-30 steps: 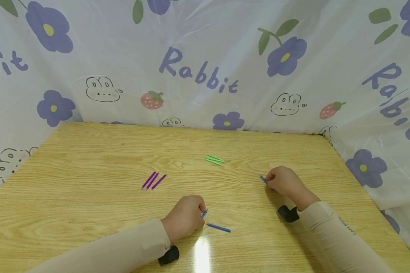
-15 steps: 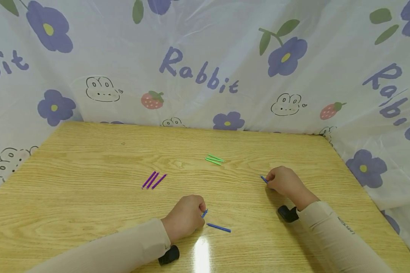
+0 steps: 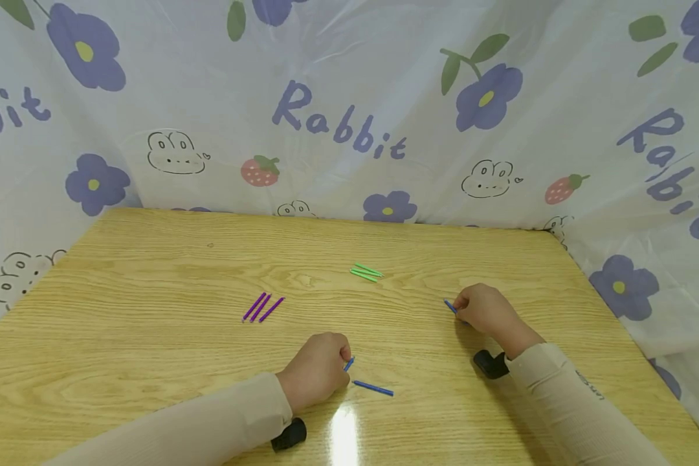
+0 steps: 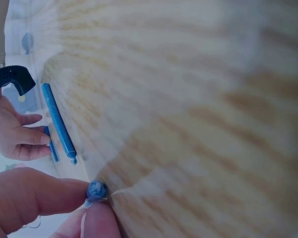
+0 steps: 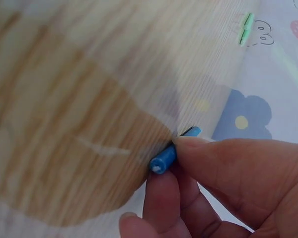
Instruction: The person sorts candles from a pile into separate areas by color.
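My left hand (image 3: 314, 370) pinches a thin blue candle (image 3: 349, 364) low over the table; in the left wrist view its round end (image 4: 96, 190) sits between thumb and fingertip. A second blue candle (image 3: 373, 388) lies on the wood just right of that hand. Farther right, my right hand (image 3: 485, 312) pinches another blue candle (image 3: 450, 305) between thumb and fingers. The right wrist view shows this candle (image 5: 165, 157) slanting at the table surface, its near end pale in the centre. Whether either held candle touches the wood I cannot tell.
Three purple candles (image 3: 262, 308) lie side by side, slanted, on the left of the wooden table (image 3: 151, 272). A small group of green candles (image 3: 366, 272) lies near the middle back. A printed rabbit-and-flower curtain (image 3: 338, 77) borders the table's back and sides.
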Motion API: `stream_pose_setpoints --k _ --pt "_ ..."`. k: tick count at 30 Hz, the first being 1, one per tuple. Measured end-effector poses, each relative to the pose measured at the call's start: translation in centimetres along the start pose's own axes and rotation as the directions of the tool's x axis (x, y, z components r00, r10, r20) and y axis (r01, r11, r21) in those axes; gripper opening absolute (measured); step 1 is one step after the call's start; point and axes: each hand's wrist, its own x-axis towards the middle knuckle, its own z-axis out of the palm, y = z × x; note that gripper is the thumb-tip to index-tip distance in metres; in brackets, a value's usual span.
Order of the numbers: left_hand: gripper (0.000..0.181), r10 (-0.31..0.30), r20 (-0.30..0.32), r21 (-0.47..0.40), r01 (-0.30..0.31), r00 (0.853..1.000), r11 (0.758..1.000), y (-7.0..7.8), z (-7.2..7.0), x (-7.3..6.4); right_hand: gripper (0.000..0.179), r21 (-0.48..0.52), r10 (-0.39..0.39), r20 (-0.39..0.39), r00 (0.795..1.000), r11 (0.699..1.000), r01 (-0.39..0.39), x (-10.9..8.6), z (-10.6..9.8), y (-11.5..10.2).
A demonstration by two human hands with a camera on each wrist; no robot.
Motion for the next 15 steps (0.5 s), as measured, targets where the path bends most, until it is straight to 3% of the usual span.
stream_pose_setpoints --k 15 --pt "0.020 0.005 -0.003 0.028 -0.005 1.000 1.000 0.06 0.11 0.08 0.013 0.013 0.003 0.003 1.000 1.000 -0.003 0.05 0.04 0.13"
